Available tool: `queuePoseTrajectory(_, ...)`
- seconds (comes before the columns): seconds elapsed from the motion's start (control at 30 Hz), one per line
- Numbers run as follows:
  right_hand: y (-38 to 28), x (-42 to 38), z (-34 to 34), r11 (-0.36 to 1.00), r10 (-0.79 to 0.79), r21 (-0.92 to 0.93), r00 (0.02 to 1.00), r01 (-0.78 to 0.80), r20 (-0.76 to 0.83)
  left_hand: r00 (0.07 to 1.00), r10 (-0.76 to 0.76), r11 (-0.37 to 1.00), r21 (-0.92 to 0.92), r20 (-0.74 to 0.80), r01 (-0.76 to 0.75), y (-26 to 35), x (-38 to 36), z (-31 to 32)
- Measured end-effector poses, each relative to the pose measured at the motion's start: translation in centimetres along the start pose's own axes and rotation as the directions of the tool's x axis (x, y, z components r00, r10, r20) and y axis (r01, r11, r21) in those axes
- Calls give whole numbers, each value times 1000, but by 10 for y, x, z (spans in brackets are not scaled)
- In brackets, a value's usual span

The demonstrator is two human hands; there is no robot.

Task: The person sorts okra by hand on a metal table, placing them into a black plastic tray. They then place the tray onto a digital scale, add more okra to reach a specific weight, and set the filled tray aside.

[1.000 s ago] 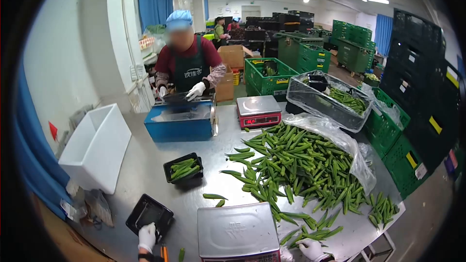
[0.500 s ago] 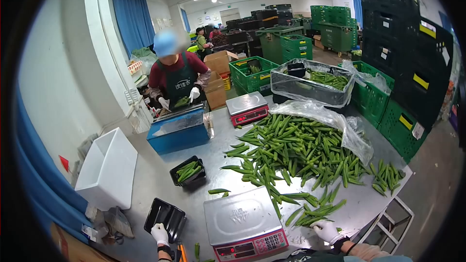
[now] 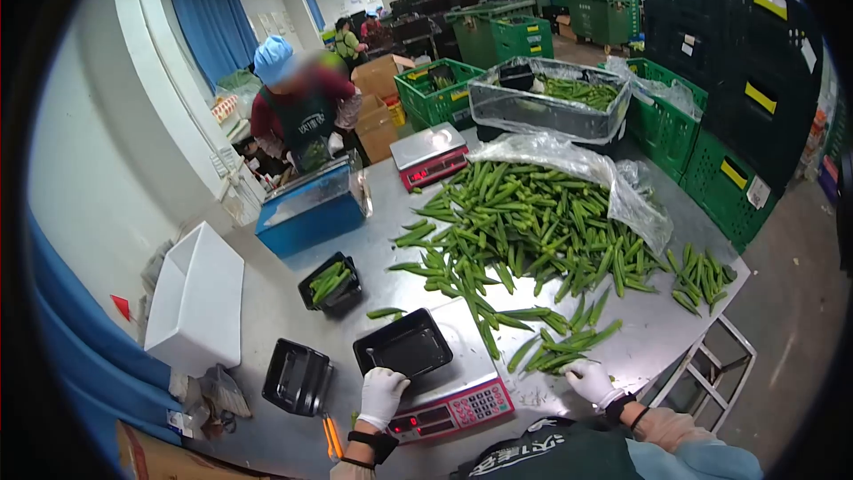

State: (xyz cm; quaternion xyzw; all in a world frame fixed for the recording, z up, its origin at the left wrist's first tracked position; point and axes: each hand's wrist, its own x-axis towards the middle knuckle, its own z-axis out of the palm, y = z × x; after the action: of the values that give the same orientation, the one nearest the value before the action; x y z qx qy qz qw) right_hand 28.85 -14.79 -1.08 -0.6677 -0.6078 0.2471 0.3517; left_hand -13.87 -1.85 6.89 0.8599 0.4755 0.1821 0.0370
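Note:
My left hand [image 3: 384,394], in a white glove, pinches the near rim of an empty black plastic tray [image 3: 404,346]. That tray lies over the steel pan of the red-and-silver scale [image 3: 467,373]. My gloved right hand [image 3: 590,381] is at the near ends of a few green okra pods [image 3: 569,347], its fingers curled against them. A big heap of okra [image 3: 542,231] spreads behind, partly under clear plastic film [image 3: 613,178]. Left of the scale stand more black trays [image 3: 298,378], nested together. Another black tray [image 3: 330,283] has okra in it.
A second scale [image 3: 430,156] and a blue-sided machine [image 3: 311,209] stand farther back, with a co-worker [image 3: 306,116] behind the machine. A white bin [image 3: 197,298] is on the left. Green crates [image 3: 662,124] line the right side. An orange-handled tool [image 3: 332,437] lies near the table's front.
My left hand has moved right from the nested trays, bringing one black tray onto the scale. My right hand stays by the okra. The whole view has shifted slightly.

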Motion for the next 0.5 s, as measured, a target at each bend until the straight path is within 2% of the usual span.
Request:
queuePoseTrajectory(0.03, 1, -2, -4, 999, 29, -15, 1000, -29, -10, 998, -26, 999, -24, 65, 27, 8, -1, 2)
queuePoseTrajectory(0.13, 30, -10, -7, 993, 99, 69, 994, -95, -53, 992, -51, 997, -55, -112, 45, 31, 3, -11)
queuePoseTrajectory(0.17, 35, -13, -7, 975, 195, 127, 978, -185, -71, 988, -67, 997, -55, -138, 60, 39, 5, -18)
queuePoseTrajectory(0.2, 42, -15, -12, 935, 300, 206, 953, -289, -24, 980, -83, 994, -90, -181, 67, 47, 8, -23)
queuePoseTrajectory(0.23, 45, -13, -17, 990, 126, 79, 984, -116, -125, 974, -98, 988, -137, -205, 70, 58, 13, -28)
queuePoseTrajectory(0.27, 58, -17, -17, 987, 157, 65, 978, -149, -135, 969, -126, 977, -197, -211, 84, 64, 17, -26)
queuePoseTrajectory(0.3, 58, -15, -21, 995, 75, 79, 975, -60, -207, 965, -147, 959, -271, -218, 85, 72, 23, -23)
queuePoseTrajectory(0.33, 57, -14, -30, 996, 84, 0, 985, -85, -150, 960, -188, 936, -333, -206, 111, 87, 29, -23)
queuePoseTrajectory(0.37, 60, -15, -36, 997, 72, 13, 988, -71, -137, 959, -214, 918, -373, -184, 133, 94, 34, -16)
queuePoseTrajectory(0.43, 87, -20, -28, 973, 217, 116, 966, -201, -143, 956, -268, 868, -460, -116, 187, 114, 39, 2)
queuePoseTrajectory(0.5, 85, -18, -38, 961, 264, 129, 952, -245, -157, 941, -336, 774, -576, -23, 262, 136, 46, 22)
